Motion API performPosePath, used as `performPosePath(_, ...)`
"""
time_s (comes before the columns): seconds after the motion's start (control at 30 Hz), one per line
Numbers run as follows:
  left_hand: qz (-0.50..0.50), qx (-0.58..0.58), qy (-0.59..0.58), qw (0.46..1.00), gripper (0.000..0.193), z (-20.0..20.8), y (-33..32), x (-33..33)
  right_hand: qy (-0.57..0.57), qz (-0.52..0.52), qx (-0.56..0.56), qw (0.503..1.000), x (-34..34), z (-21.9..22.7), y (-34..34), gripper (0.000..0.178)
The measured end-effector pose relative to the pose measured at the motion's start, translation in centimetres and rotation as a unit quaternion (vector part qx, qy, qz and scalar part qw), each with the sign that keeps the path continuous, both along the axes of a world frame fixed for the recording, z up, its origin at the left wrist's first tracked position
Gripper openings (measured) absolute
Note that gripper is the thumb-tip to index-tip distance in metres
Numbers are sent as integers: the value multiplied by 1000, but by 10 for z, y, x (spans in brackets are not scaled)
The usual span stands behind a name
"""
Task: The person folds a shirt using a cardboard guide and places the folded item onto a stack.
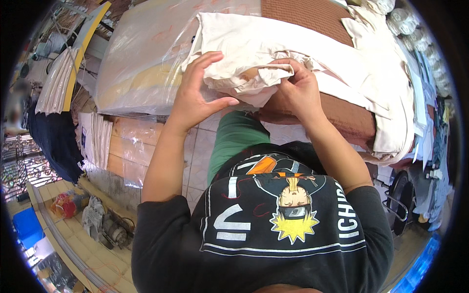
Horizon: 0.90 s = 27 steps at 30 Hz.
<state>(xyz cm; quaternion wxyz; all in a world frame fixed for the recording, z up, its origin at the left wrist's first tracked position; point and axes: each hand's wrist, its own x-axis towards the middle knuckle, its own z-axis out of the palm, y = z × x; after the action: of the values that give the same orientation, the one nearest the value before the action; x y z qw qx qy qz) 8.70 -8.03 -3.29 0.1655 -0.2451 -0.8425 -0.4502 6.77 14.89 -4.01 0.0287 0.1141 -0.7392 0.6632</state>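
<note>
A cream cloth garment [239, 41] lies across the table, with its near edge bunched and folded up in front of me. My right hand [299, 90] pinches that gathered edge between thumb and fingers. At the left end of the bunched part, my left hand [198, 93] has its thumb and fingers spread wide. Its fingertips are beside or lightly on the cloth; I cannot tell which. The inside of the gathered fold is mostly hidden.
Clear plastic sheeting [141, 63] covers the table's left part. Brown textured cloth [305, 22] lies under the garment, with more cream cloth [391, 73] draped at the right. White packets [58, 80] lean by a yellow board [88, 51]. A black stool [403, 195] stands at the right.
</note>
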Motion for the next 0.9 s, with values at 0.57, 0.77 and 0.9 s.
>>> performPosePath(0.57, -20, -17, -22, 999, 67, -12, 34, -2, 164, -16, 89, 982, 5, -2, 19, 17)
performPosePath(0.77, 29, 20, -27, 999, 31, -9, 32, -1, 23, 14, -77, 997, 9, -17, 18, 18)
performPosePath(0.9, 60, -3, -13, 998, 20, -16, 41, 0, -15, 25, -124, 992, 9, -18, 17, 18)
